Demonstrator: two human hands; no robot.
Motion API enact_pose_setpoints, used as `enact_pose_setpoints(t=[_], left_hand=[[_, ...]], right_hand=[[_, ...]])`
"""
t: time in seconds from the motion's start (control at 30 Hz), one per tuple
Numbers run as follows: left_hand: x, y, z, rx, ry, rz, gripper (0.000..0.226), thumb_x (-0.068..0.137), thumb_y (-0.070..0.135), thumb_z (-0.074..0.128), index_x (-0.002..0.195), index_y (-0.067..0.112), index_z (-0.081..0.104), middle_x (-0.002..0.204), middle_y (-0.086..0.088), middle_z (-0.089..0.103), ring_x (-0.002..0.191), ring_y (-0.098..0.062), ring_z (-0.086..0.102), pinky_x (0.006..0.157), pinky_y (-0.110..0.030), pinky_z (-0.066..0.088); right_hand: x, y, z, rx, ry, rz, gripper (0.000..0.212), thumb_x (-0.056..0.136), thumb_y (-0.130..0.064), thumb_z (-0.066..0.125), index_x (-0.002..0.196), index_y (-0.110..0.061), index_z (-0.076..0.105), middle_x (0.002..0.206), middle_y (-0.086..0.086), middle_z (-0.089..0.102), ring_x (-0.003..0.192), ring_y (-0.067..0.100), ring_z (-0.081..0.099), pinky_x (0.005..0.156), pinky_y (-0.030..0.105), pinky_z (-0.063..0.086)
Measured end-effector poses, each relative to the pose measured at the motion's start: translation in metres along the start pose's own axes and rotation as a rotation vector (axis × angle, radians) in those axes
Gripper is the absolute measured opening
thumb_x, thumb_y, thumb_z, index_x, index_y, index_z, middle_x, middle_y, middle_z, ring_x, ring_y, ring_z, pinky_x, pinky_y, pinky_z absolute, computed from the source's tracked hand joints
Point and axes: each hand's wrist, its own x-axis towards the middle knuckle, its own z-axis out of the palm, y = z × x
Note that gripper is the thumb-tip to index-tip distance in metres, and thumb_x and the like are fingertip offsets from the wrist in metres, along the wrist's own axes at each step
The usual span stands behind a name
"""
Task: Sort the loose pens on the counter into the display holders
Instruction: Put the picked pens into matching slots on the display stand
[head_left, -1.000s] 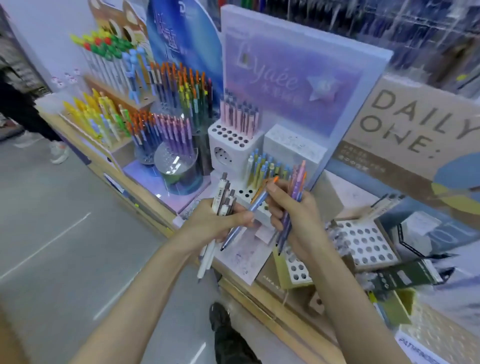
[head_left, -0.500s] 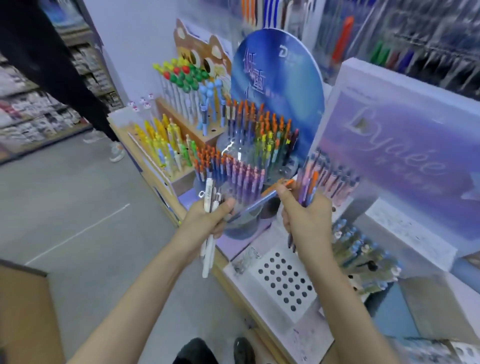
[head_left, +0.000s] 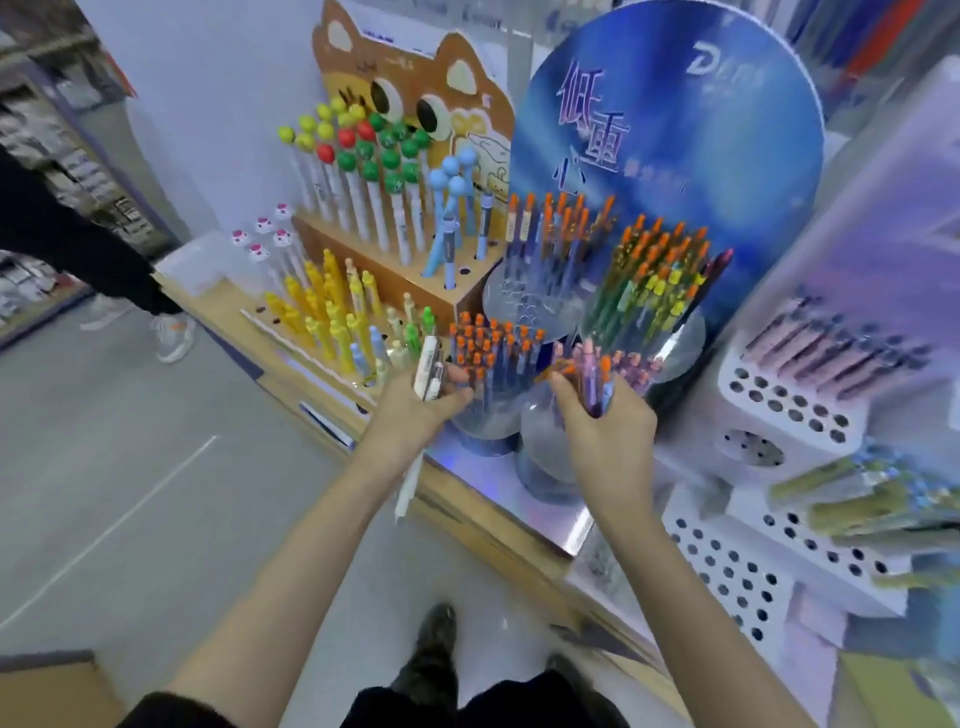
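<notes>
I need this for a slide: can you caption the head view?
Left hand holds white pens, right hand holds purple pens before displayed orange-capped pens.

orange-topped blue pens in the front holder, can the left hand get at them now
Probably yes for reach: the left hand is beside the orange-topped blue pens with nothing between. But its grip is full of white pens, so taking one looks awkward.

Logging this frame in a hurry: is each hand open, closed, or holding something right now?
Left hand: closed round a bundle of white pens.
Right hand: closed round a bunch of purple and pink pens.
</notes>
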Motion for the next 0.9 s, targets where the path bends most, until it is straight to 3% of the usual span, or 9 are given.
enact_pose_setpoints(t=[0.13,0.27,0.37,0.47,0.57,0.67,0.77,0.87,0.9], left_hand=[[0.016,-0.010,-0.015,-0.019,-0.035,-0.002,0.019,0.083,0.001,0.069,0.079,0.018,0.063,0.042,0.012,0.054,0.037,0.002,0.044,0.042,-0.011,0.035],[0.027,-0.017,-0.022,-0.035,-0.087,-0.016,0.018,0.084,0.003,0.070,0.079,0.020,0.063,0.044,0.014,0.056,0.038,0.002,0.046,0.042,-0.013,0.036],[0.032,-0.023,-0.025,-0.049,-0.115,-0.029,0.019,0.084,0.004,0.070,0.080,0.021,0.063,0.046,0.014,0.056,0.038,0.001,0.045,0.041,-0.013,0.035],[0.034,-0.027,-0.027,-0.038,-0.133,-0.028,0.019,0.084,0.007,0.070,0.079,0.024,0.064,0.045,0.012,0.055,0.035,-0.002,0.041,0.038,-0.015,0.035],[0.035,-0.030,-0.028,-0.042,-0.146,-0.019,0.018,0.084,0.009,0.071,0.079,0.025,0.064,0.045,0.011,0.055,0.035,-0.003,0.041,0.037,-0.016,0.035],[0.037,-0.032,-0.028,-0.067,-0.168,-0.032,0.017,0.085,0.011,0.069,0.078,0.025,0.064,0.043,0.011,0.052,0.035,-0.004,0.040,0.037,-0.017,0.034],[0.039,-0.033,-0.028,-0.125,-0.207,-0.061,0.023,0.090,0.014,0.063,0.072,0.028,0.065,0.041,0.009,0.047,0.033,-0.006,0.036,0.036,-0.016,0.030],[0.038,-0.033,-0.030,-0.147,-0.242,-0.083,0.030,0.092,0.016,0.061,0.068,0.033,0.068,0.045,0.008,0.050,0.033,-0.008,0.036,0.035,-0.017,0.030],[0.037,-0.033,-0.030,-0.148,-0.250,-0.089,0.030,0.092,0.016,0.061,0.068,0.033,0.068,0.048,0.008,0.052,0.034,-0.008,0.036,0.036,-0.017,0.030]], right_hand=[[-0.008,0.004,0.027,-0.065,0.081,-0.021,0.042,0.086,-0.015,0.069,0.063,-0.035,0.042,0.048,-0.016,0.040,0.057,-0.012,0.049,0.055,0.002,0.032],[-0.014,0.010,0.042,-0.071,0.072,0.037,0.006,0.088,-0.020,0.066,0.083,-0.019,0.068,0.058,-0.016,0.053,0.062,-0.005,0.049,0.058,0.000,0.033],[-0.011,0.011,0.047,-0.131,0.103,0.026,0.011,0.089,-0.021,0.066,0.085,-0.011,0.067,0.059,-0.012,0.050,0.063,0.002,0.048,0.057,0.002,0.033],[-0.010,0.009,0.049,-0.188,0.130,-0.003,0.019,0.089,-0.020,0.066,0.075,-0.019,0.054,0.052,-0.015,0.040,0.058,-0.005,0.048,0.054,0.005,0.032],[-0.013,0.011,0.050,-0.167,0.138,0.021,0.014,0.089,-0.021,0.066,0.077,-0.024,0.061,0.053,-0.015,0.046,0.056,-0.001,0.046,0.053,0.009,0.032],[-0.013,0.009,0.055,-0.149,0.130,0.040,0.025,0.088,-0.021,0.067,0.068,-0.027,0.053,0.049,-0.013,0.041,0.052,-0.008,0.044,0.051,0.007,0.032],[-0.007,0.002,0.061,-0.175,0.111,-0.003,0.040,0.089,-0.018,0.066,0.062,-0.031,0.040,0.048,-0.011,0.036,0.049,-0.002,0.040,0.049,0.013,0.030],[-0.001,0.005,0.064,-0.273,0.017,-0.046,0.012,0.089,-0.018,0.066,0.080,-0.010,0.063,0.056,-0.001,0.046,0.050,0.011,0.034,0.051,0.025,0.025],[-0.002,0.008,0.065,-0.304,-0.010,-0.051,0.014,0.090,-0.018,0.066,0.086,-0.005,0.065,0.058,0.001,0.047,0.052,0.015,0.035,0.053,0.028,0.026]])
